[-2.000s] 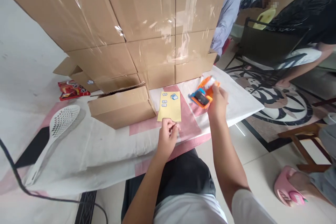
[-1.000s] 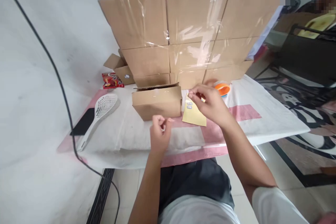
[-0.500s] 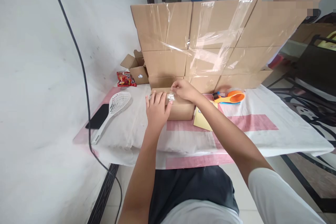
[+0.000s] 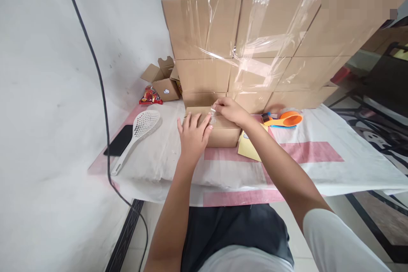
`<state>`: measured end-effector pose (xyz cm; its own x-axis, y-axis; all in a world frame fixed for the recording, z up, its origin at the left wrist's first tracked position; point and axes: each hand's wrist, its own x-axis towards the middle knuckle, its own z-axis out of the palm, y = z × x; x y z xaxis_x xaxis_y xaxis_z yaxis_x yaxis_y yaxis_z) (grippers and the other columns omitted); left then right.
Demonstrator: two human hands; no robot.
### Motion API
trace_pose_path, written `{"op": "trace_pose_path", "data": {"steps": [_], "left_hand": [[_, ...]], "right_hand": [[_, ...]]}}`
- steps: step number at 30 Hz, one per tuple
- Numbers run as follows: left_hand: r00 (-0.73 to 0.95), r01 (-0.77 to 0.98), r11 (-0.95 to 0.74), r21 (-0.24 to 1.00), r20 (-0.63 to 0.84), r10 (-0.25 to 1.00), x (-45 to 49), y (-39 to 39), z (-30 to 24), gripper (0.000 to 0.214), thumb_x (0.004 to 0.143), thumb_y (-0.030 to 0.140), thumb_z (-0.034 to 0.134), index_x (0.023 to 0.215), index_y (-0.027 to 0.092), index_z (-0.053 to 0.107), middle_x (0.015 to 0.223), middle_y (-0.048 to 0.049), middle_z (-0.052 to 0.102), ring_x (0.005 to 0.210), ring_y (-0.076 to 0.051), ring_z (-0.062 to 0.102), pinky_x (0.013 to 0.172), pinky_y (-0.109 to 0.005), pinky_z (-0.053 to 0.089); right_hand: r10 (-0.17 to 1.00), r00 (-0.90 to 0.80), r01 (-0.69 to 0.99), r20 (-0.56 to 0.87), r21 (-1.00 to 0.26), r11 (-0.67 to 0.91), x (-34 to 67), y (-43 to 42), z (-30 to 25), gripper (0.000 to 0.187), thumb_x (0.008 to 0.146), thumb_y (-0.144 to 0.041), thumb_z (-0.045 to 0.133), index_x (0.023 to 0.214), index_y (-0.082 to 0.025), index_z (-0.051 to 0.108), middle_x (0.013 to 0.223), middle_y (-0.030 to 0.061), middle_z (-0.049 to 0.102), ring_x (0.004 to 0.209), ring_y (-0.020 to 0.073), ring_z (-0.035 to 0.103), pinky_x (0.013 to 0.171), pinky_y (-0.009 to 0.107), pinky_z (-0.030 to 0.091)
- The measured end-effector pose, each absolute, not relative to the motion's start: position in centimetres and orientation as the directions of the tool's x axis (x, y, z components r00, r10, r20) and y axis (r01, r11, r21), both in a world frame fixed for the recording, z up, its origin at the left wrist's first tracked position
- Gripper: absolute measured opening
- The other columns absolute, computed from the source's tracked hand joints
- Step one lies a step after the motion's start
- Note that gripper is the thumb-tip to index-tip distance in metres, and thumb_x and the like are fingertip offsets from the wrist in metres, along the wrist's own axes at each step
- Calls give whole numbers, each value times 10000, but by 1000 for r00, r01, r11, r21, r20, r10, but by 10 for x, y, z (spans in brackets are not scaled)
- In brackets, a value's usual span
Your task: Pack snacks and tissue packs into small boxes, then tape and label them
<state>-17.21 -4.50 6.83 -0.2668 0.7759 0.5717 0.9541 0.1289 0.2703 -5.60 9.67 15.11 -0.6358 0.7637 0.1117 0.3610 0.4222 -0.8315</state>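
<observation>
A small brown cardboard box (image 4: 223,135) lies on the cloth-covered table (image 4: 306,165) in front of me. My left hand (image 4: 192,135) rests flat on the box's left top, fingers stretched out. My right hand (image 4: 230,109) pinches a small piece of clear tape (image 4: 213,115) against the box's top seam. A yellow sheet with stickers (image 4: 247,148) lies just right of the box, partly under my right forearm. An orange tape dispenser (image 4: 284,119) sits further right.
A wall of taped cardboard boxes (image 4: 255,46) stands behind. At the left lie a white slotted spoon (image 4: 137,136), a black phone (image 4: 118,146), a red snack packet (image 4: 149,96) and a small open box (image 4: 161,83). A black cable (image 4: 95,76) hangs along the wall. Another person is at the far right.
My right hand left the tape dispenser and came to the small box with a bit of tape. My left hand went from pinching near the yellow sheet to lying flat on the box.
</observation>
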Motion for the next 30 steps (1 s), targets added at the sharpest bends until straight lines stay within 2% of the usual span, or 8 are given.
{"op": "trace_pose_path", "data": {"steps": [4, 7, 11, 18, 21, 23, 26, 30], "left_hand": [[-285, 947, 139, 288, 564, 775, -172, -44, 67, 530, 1067, 434, 388, 1576, 316, 475, 1455, -107, 628, 1475, -352, 444, 1268, -671, 146], [-284, 948, 142, 283, 560, 778, -172, -44, 68, 529, 1068, 431, 380, 1582, 334, 464, 1434, -101, 641, 1461, -347, 456, 1272, -668, 133], [-269, 953, 137, 269, 551, 790, -173, -45, 69, 475, 1077, 431, 359, 1502, 387, 565, 1468, -72, 621, 1464, -342, 443, 1272, -670, 115], [-256, 955, 121, 273, 540, 802, -175, -43, 69, 445, 1081, 434, 352, 1372, 391, 686, 1486, -63, 609, 1470, -343, 432, 1264, -688, 114], [-263, 951, 121, 285, 536, 802, -174, -42, 70, 435, 1078, 426, 366, 1361, 389, 695, 1465, -73, 623, 1462, -342, 440, 1263, -695, 105], [-264, 951, 123, 283, 539, 800, -173, -43, 70, 430, 1076, 420, 373, 1362, 391, 693, 1463, -75, 624, 1461, -340, 442, 1263, -691, 106], [-269, 951, 130, 279, 547, 793, -173, -46, 68, 428, 1075, 415, 377, 1370, 393, 686, 1481, -71, 614, 1466, -338, 438, 1262, -681, 124], [-257, 956, 122, 268, 556, 790, -172, -47, 68, 424, 1070, 405, 388, 1374, 389, 684, 1483, -77, 615, 1466, -341, 444, 1256, -676, 143]], "right_hand": [[748, -662, 316, 43, -889, 331, -50, 98, 153, 128, 866, -198, 550, 802, -171, 658, 786, 15, 655, 786, 166, 572, 758, 273, 428], [748, -663, 505, 15, -729, 462, -55, 95, 153, 147, 868, -209, 563, 753, -177, 649, 749, 19, 641, 774, 182, 557, 759, 297, 408], [771, -634, 660, 60, -476, 580, -64, 88, 152, 161, 910, -193, 550, 794, -179, 660, 907, 56, 704, 891, 210, 584, 861, 335, 401], [758, -646, 678, 94, -385, 626, -70, 86, 147, 147, 954, -236, 581, 1017, -157, 687, 1214, 169, 638, 1171, 324, 555, 1014, 452, 418], [830, -503, 744, 241, -368, 558, -71, 94, 146, 617, 844, -233, 739, 1403, -117, 506, 1392, 247, 492, 1302, 422, 458, 1067, 562, 384], [852, -403, 778, 334, -366, 511, -69, 101, 147, 857, 795, -228, 781, 1524, -107, 347, 1443, 274, 422, 1341, 462, 407, 1081, 623, 352], [845, -444, 759, 298, -377, 532, -64, 105, 150, 798, 835, -368, 761, 1503, -145, 384, 1445, 246, 443, 1382, 473, 373, 1115, 670, 300], [866, -493, 775, 85, -409, 481, -57, 100, 153, 802, 780, -563, 796, 1440, -216, 500, 1502, 219, 448, 1429, 505, 353, 1146, 732, 250]]}}
